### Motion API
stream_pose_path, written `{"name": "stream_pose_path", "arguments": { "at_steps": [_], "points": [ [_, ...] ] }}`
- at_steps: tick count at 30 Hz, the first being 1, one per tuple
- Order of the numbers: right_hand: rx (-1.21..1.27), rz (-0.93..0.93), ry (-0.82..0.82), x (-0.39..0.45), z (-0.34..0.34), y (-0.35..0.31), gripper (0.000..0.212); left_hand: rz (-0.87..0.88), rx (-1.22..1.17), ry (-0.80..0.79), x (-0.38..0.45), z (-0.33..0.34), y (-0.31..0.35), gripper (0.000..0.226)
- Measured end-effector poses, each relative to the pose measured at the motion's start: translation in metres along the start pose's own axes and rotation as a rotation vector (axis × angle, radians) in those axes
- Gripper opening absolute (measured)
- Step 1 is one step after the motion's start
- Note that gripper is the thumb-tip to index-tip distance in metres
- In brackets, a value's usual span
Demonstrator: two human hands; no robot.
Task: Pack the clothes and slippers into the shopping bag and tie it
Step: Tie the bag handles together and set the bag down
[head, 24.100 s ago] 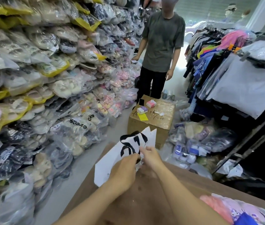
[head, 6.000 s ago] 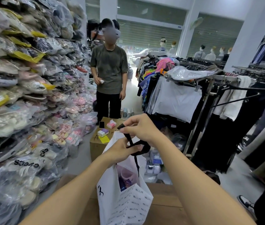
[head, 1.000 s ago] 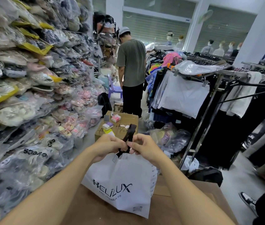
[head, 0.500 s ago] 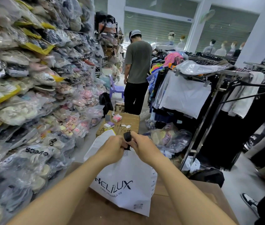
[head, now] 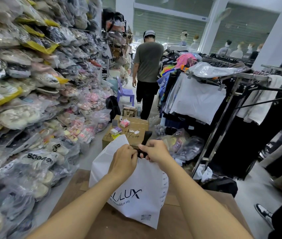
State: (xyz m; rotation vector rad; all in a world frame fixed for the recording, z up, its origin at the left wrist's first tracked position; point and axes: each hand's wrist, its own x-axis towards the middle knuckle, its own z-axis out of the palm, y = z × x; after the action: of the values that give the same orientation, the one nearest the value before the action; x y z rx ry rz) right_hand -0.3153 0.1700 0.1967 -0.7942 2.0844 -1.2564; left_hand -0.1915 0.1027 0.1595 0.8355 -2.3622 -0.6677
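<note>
A white shopping bag (head: 136, 195) with black lettering stands on the brown table (head: 197, 219), bulging, its contents hidden. Its black ribbon handles (head: 146, 138) are gathered above the mouth. My left hand (head: 123, 159) pinches the ribbon from the left at the bag's top edge. My right hand (head: 155, 151) grips the same ribbon from the right, with a loose black end sticking up past the fingers. The two hands touch over the bag's mouth.
A wall of bagged slippers (head: 33, 100) fills the left. A cardboard box (head: 128, 131) with small items sits on the floor ahead. Clothes racks (head: 223, 94) line the right. A person (head: 148, 71) walks away down the aisle; a shoe (head: 264, 214) shows at lower right.
Both hands have kept working the black ribbon at the bag's mouth, and a loose end now sticks up. The person in the aisle has turned and walked farther away.
</note>
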Motion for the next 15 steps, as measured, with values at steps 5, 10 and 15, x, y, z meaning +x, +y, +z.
{"name": "stream_pose_path", "arguments": {
  "at_steps": [5, 10, 15],
  "points": [
    [0.126, 0.17, -0.098, -0.0005, -0.0029, -0.0042, 0.018, 0.083, 0.01, 0.061, -0.0009, 0.0031, -0.0052, 0.024],
    [0.155, 0.27, -0.16, -0.0037, -0.0042, -0.0032, 0.021, 0.15, 0.007, 0.094, -0.002, 0.0037, -0.0086, 0.019],
    [0.096, 0.276, -0.191, -0.0068, -0.0037, -0.0034, 0.014, 0.161, 0.006, 0.119, -0.0026, 0.0043, -0.0083, 0.017]
  ]
}}
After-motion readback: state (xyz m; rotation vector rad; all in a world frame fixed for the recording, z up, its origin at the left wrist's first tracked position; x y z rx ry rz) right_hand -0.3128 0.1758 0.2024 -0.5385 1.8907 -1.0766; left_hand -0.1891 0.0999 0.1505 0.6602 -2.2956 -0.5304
